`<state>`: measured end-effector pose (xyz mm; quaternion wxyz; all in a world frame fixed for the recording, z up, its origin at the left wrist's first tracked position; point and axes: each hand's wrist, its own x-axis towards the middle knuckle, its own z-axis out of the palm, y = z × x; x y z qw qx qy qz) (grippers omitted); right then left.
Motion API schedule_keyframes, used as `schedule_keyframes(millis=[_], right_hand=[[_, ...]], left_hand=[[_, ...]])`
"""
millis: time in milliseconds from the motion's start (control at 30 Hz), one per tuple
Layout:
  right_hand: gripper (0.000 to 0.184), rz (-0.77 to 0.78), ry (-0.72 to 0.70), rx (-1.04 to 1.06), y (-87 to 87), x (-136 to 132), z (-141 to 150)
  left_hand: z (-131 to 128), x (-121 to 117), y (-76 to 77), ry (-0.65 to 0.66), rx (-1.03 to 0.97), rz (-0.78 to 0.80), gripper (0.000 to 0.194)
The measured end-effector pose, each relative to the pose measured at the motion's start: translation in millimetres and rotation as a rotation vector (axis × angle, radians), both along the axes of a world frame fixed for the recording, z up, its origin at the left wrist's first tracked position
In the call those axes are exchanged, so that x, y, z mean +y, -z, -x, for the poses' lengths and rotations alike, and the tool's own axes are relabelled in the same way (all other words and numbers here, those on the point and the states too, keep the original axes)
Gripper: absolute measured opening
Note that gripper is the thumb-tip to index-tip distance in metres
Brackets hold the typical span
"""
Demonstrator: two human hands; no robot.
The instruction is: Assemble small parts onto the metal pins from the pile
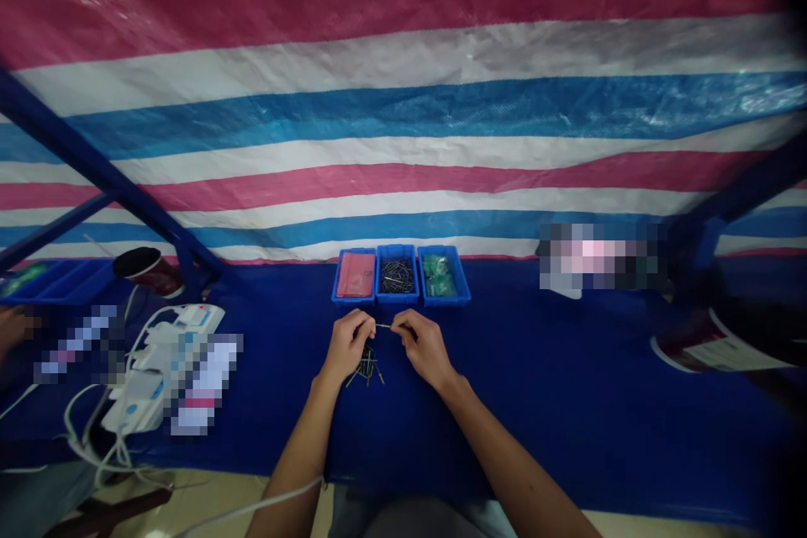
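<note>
Striped tarp (403, 101) hangs as backdrop, blue cloth-covered table (567, 370) below it. At the far middle of the table, three small blue trays side by side: left tray (355, 276) with something pink, middle tray (397, 274) full of dark pins, right tray (442, 275) with green bits. Power strips and white cables (157, 370) well off to the left, partly blurred out. Near the table's front, left hand (345, 346) and right hand (425, 345) meet, fingers of both pinched closed on the ends of one thin pin (383, 325) held level between them. Loose pile of pins (367, 367) lies on the cloth just under the left hand. Risk, as I judge it: the pin is slim and gripped only at its tips, so a slack pinch could drop it into the pile, where it would be lost among the others. What the pin is, exactly, and whether anything sits on it is too small to tell; another person's hand at the left edge is cut off.
</note>
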<state>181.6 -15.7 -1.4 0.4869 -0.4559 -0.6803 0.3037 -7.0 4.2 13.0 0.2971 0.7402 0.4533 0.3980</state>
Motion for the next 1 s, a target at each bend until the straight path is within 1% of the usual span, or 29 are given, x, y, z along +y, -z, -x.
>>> schedule_keyframes(millis=[67, 133, 233, 367, 500, 567, 633, 767, 800, 867, 900, 967, 1000], right_hand=[[0.014, 0.011, 0.024, -0.014, 0.7, 0, 1], [0.012, 0.012, 0.045, -0.034, 1.2, -1, 2], [0.016, -0.009, 0.035, -0.055, 1.5, -1, 4], [0.016, -0.014, -0.003, -0.062, 2.1, -1, 4], [0.017, 0.006, 0.024, -0.058, 0.3, -2, 4], [0.017, -0.008, 0.062, -0.053, -4.4, -1, 5], [0.019, -0.034, 0.124, -0.043, -12.7, 4, 6], [0.023, -0.064, 0.314, -0.042, -34.1, 31, 6], [0.024, -0.070, 0.320, -0.064, -38.4, 38, 5], [0.026, -0.073, 0.292, -0.156, -43.6, 48, 4], [0.028, -0.073, 0.266, -0.194, -44.3, 48, 4], [0.027, -0.070, 0.212, -0.226, -42.2, 40, 5], [0.026, -0.064, 0.150, -0.249, -39.8, 32, 5]], left_hand=[[2, 0, -0.5, -0.038, -0.021, 0.011, 0.040], [3, 1, -0.4, -0.043, -0.018, 0.022, 0.040], [3, 2, 0.4, -0.009, 0.005, 0.026, 0.040], [1, 2, 0.5, 0.048, 0.025, 0.002, 0.035], [0, 2, -1.0, 0.037, 0.001, -0.007, 0.032], [1, 2, -0.8, 0.002, -0.043, 0.010, 0.035], [3, 3, 1.2, -0.063, -0.101, 0.043, 0.039], [7, 7, 8.6, -0.216, -0.227, 0.108, 0.046], [8, 8, 10.1, -0.231, -0.258, 0.120, 0.046], [8, 9, 11.9, -0.250, -0.298, 0.135, 0.047], [8, 10, 12.1, -0.260, -0.313, 0.139, 0.047], [8, 10, 11.6, -0.266, -0.334, 0.147, 0.047], [8, 10, 11.0, -0.267, -0.344, 0.152, 0.046]])
